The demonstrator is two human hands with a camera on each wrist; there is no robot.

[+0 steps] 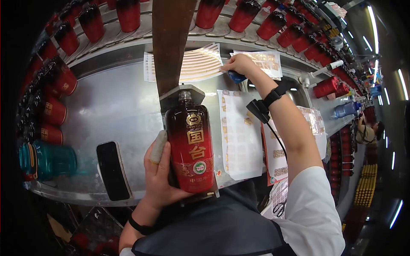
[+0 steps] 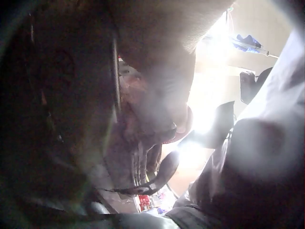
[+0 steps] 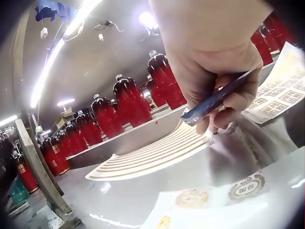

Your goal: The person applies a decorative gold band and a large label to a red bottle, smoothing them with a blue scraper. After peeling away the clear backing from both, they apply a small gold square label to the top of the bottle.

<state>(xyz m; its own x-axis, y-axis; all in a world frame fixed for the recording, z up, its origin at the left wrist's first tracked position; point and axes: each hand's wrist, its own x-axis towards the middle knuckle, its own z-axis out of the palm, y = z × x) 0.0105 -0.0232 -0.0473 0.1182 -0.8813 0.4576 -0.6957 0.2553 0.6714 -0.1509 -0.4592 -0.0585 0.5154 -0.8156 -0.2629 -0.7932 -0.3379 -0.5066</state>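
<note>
A black-to-red glass bottle with gold characters and a round green-and-white sticker lies face up on a cradle below a brown upright bar. My left hand holds its left side, thumb near the base and a pale finger cot on one finger. Past the bottle's neck, my right hand grips a flat blue card-like scraper against the palm. Its fingertips are right at the corner of a sheet of curved gold-stripe decals. Glare and shadow obscure the left wrist view.
Right of the bottle lies a white decal sheet; another gold decal sheet lies beyond the right hand. A phone and a teal jug stand at the left. Rows of red bottles line the conveyor behind.
</note>
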